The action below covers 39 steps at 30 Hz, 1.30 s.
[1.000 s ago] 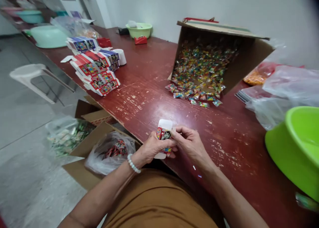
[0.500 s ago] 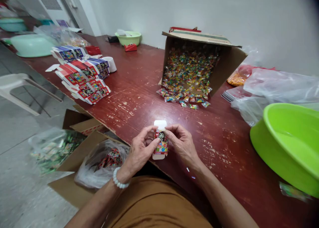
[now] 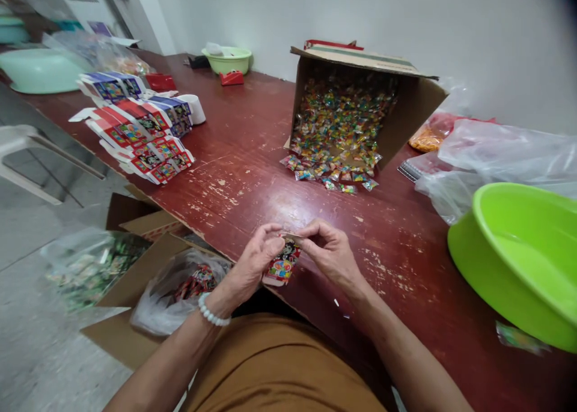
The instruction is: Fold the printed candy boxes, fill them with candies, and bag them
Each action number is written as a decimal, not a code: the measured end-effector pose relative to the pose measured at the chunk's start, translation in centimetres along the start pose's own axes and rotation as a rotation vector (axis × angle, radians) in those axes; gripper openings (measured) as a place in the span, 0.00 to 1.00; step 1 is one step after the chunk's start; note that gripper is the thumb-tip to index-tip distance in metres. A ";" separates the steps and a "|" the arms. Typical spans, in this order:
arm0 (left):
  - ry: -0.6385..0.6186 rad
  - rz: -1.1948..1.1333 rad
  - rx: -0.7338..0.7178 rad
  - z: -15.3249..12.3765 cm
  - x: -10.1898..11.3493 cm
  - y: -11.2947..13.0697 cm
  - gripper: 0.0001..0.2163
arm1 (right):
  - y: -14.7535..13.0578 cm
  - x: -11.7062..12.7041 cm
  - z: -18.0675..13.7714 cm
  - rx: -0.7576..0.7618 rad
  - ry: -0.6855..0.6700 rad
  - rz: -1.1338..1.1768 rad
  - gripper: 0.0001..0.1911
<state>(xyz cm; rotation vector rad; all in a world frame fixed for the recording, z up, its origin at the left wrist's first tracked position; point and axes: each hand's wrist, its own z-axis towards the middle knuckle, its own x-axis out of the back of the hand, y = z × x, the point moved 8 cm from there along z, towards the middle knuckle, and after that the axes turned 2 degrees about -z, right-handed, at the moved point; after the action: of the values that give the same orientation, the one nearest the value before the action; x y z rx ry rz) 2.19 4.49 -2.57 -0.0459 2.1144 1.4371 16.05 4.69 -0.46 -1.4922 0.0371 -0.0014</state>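
Between my hands is a small printed candy box (image 3: 283,263), red with a cartoon figure and coloured balls on its face. My left hand (image 3: 258,253) grips its upper left side with thumb and fingers. At the top right, my right hand (image 3: 328,248) pinches the end flap (image 3: 292,236), which is bent over toward me. The box is tilted and held over the near edge of the red table (image 3: 252,202). What is inside the box cannot be seen.
A cardboard carton (image 3: 412,118) lies on its side, spilling wrapped candies (image 3: 333,130). Flattened boxes (image 3: 135,124) are stacked at left. A green basin (image 3: 509,250) stands right. Below the table edge, an open carton (image 3: 112,334) holds a bag of red packets (image 3: 196,283).
The top flap stood upright and white before; now it is folded over under my right fingers. The box has tilted, its lower end swinging left. The view has shifted slightly.
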 end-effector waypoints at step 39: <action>0.264 0.391 -0.087 2.8 8.6 2.6 0.24 | 3.6 15.7 13.1 -0.194 0.407 -1.047 0.18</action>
<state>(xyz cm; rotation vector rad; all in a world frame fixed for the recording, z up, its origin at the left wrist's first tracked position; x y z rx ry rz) -4.68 10.46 -5.19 0.1620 2.3663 1.8350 32.04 17.62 -3.40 -1.5305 -0.4276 -1.1672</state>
